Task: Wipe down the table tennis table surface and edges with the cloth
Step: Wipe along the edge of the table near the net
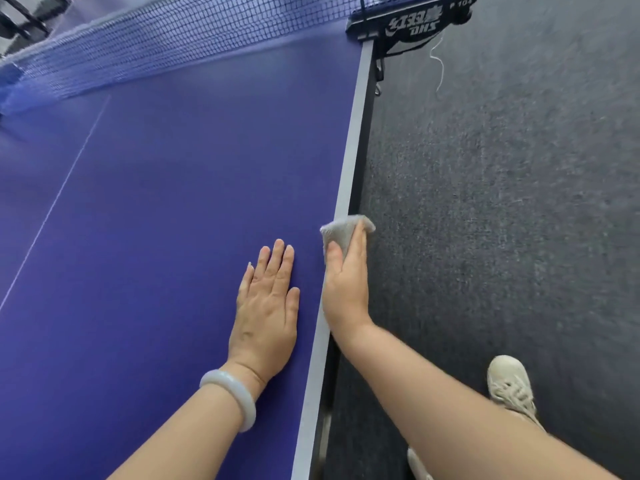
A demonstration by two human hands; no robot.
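The blue counter (173, 202) is viewed from above, and every place is given from its pale side edge (353, 140); the left hand (266, 306) is laid flat on the surface just inside that edge, palm down, fingers straight and close together, with nothing held; a pale bangle (230, 396) is worn on its wrist; the right hand (346, 282) is set directly over the edge, and a small grey-white cloth (341, 232) is gripped in it, the thumb being pressed on the cloth's inner side while the fingers are wrapped over the outer side, mostly hidden; the cloth is draped over the edge and touches it; the two hands are separated by a narrow strip of blue; the net (156, 39) is stretched across the far end of the edge, where a black clamp (408, 26) with white lettering is fixed; a thin white line (59, 195) is drawn well inside the edge; dark grey carpet (502, 168) is spread outside the edge, and a light shoe (510, 386) is planted on it.
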